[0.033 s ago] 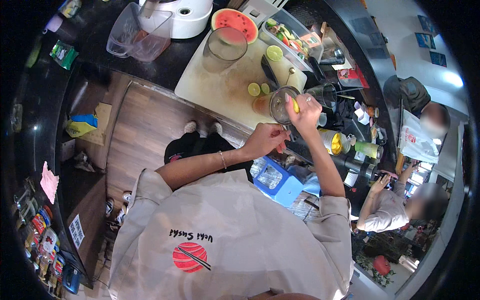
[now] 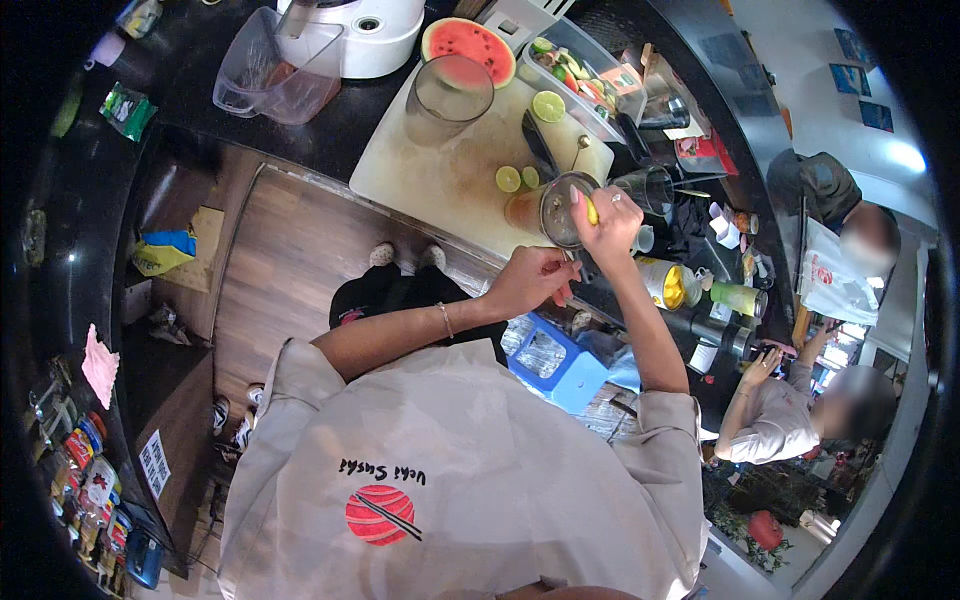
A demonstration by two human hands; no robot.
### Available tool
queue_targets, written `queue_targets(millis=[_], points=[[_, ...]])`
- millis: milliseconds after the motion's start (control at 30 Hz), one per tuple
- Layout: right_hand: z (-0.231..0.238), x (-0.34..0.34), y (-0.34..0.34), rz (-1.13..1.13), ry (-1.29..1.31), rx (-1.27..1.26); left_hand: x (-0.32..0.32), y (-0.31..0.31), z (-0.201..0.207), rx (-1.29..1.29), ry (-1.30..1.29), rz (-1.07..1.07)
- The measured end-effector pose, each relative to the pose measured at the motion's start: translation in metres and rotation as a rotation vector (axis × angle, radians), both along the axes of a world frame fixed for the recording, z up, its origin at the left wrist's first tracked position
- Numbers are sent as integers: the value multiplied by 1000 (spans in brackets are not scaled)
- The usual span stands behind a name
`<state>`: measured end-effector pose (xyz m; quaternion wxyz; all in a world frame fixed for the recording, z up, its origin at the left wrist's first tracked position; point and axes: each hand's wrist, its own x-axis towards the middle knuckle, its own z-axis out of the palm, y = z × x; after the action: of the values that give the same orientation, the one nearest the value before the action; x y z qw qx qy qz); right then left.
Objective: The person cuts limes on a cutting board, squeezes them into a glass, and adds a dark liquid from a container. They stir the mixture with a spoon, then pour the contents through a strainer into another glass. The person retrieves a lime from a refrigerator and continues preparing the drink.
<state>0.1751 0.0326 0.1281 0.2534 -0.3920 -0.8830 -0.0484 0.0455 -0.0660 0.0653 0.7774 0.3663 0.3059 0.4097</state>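
Note:
My right hand (image 2: 608, 225) is closed around a yellow citrus piece (image 2: 592, 211), above a small round strainer (image 2: 563, 222). Thumb and fingers of my left hand (image 2: 535, 277) pinch the strainer's thin handle at its near side. Under the strainer stands a glass with an amber drink (image 2: 520, 208), its top mostly covered. Two cut lime pieces (image 2: 508, 179) lie beside that glass on the white cutting board (image 2: 400, 165). A knife (image 2: 538, 142) with a dark blade rests close to them, and another lime half (image 2: 548, 106) sits farther back.
A tall clear glass (image 2: 450, 95) stands on the board before a cut watermelon (image 2: 485, 45). Behind are a clear tub of fruit scraps (image 2: 580, 75) and a white appliance (image 2: 380, 40) with a clear pitcher (image 2: 275, 75). A blue box (image 2: 560, 365) is below. Co-workers are at right.

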Motion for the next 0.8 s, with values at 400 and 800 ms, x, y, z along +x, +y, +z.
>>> queue_targets(millis=[400,800], points=[[4,2,1,-249,313,-235,-1,12,1,28,75,10],[-4,31,140,-372,685,-712,-4,13,-3,19,9,-63]])
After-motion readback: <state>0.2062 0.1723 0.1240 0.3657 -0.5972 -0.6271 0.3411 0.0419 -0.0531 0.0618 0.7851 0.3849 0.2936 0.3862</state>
